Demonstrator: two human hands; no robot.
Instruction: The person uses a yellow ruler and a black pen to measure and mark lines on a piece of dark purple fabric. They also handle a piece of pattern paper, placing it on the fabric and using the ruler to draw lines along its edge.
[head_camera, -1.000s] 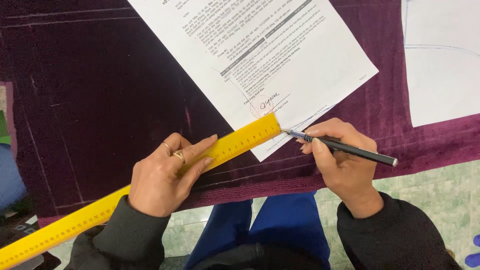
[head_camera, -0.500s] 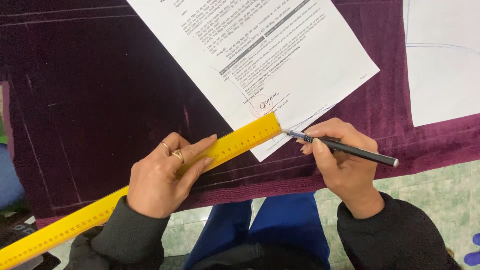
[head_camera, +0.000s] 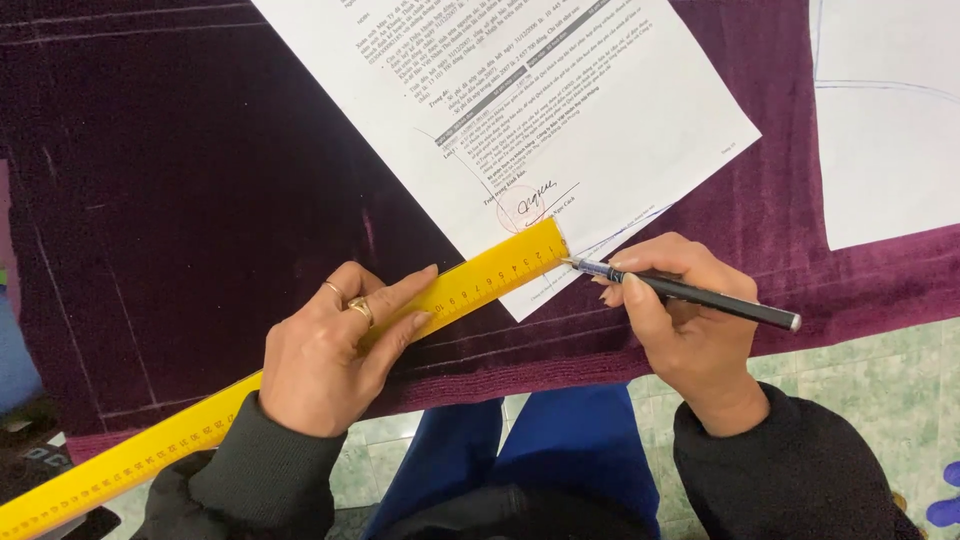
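— What's down there?

— Dark purple fabric (head_camera: 200, 200), soft, likely to shift. On it a thin printed sheet (head_camera: 560, 110).

— And I?

— My left hand (head_camera: 335, 355) presses flat on the stiff yellow ruler (head_camera: 470, 285); my right hand (head_camera: 680, 320) pinches a pen (head_camera: 690, 292) at the ruler's end.

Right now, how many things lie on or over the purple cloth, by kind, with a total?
Rulers: 1, the yellow ruler under the left hand
Pens: 1, the black pen in the right hand
Paper sheets: 2, the printed sheet and the plain sheet
Total: 4
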